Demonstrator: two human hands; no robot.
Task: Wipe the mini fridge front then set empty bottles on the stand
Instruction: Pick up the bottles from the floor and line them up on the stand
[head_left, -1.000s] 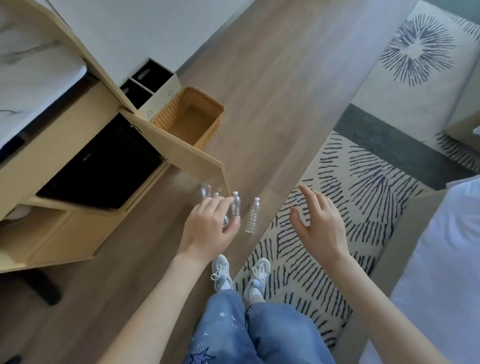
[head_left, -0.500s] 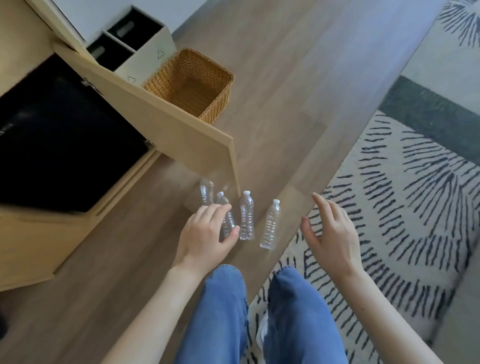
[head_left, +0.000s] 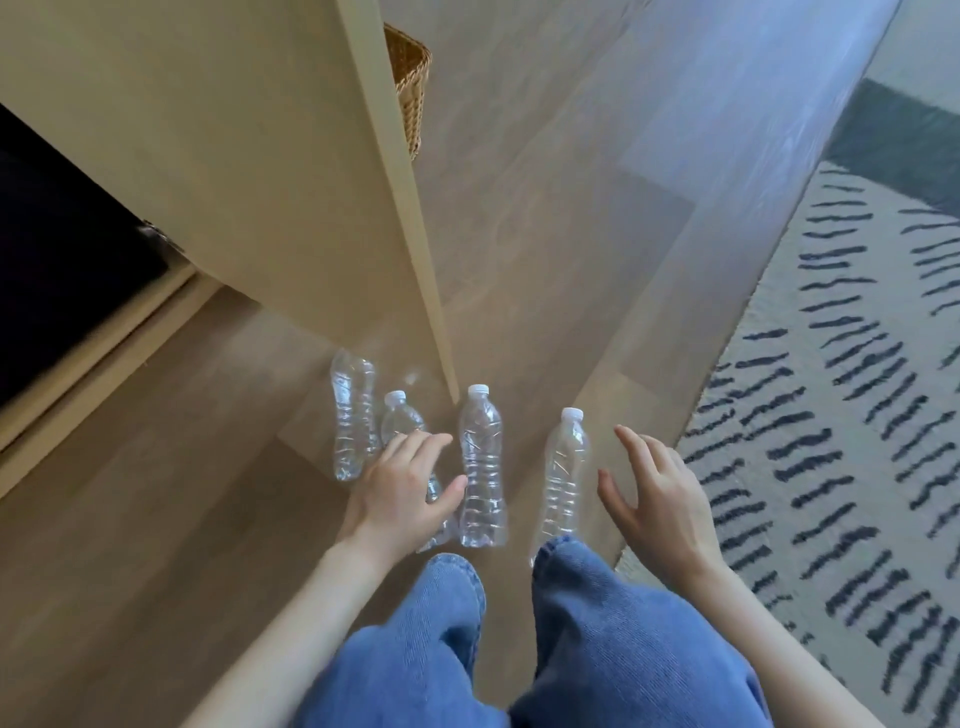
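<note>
1. Nearest the camera, knees in blue jeans (head_left: 597, 649) bend over the wooden floor (head_left: 545, 260) — the person looks to be crouching.
2. The left hand (head_left: 402, 493) is spread wide and holds nothing, its fingers over the second bottle (head_left: 397, 418) and its thumb near the third bottle (head_left: 482, 457).
3. The right hand (head_left: 657, 499) is also wide and empty, just beside the rightmost bottle (head_left: 563, 467), not touching it.
4. Beyond these, the leftmost bottle (head_left: 353, 415) stands by the open cabinet door (head_left: 260, 171).
5. The step in hand seems to be gathering the empty bottles — wiping appears finished, though no cloth shows.
6. Next, each hand must close round a bottle's body and lift it upright; the stand is out of view.
</note>
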